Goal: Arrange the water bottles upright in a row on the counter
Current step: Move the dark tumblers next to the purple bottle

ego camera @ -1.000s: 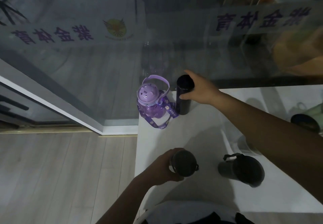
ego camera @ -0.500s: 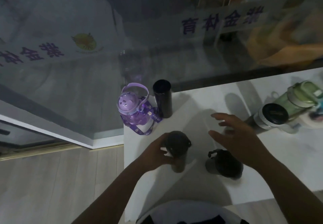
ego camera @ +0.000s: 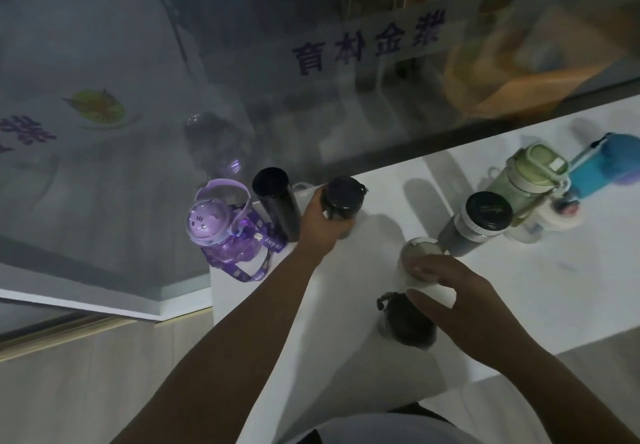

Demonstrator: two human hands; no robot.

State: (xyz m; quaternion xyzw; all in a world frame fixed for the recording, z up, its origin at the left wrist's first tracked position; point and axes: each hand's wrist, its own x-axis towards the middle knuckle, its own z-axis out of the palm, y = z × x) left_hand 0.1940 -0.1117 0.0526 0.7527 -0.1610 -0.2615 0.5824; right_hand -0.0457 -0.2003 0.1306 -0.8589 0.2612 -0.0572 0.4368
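Handled bottle [ego camera: 408, 322] stands unheld on near tabletop [ego camera: 346, 291]. Right hand [ego camera: 460, 291] grips white bottle [ego camera: 419, 256] just beyond. Left hand [ego camera: 320, 223] grips dark bottle [ego camera: 341, 197], upright at far edge beside black flask [ego camera: 275, 197]; purple bottle [ego camera: 216, 228] leftmost.

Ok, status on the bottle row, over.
Left hand grips dark bottle, upright beside black flask. Right hand grips white bottle. Loop-top bottle close beside right hand.

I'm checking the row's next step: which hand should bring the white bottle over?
Right hand: its grip is on the white bottle. The left hand is busy holding a dark bottle beside the black tumbler.
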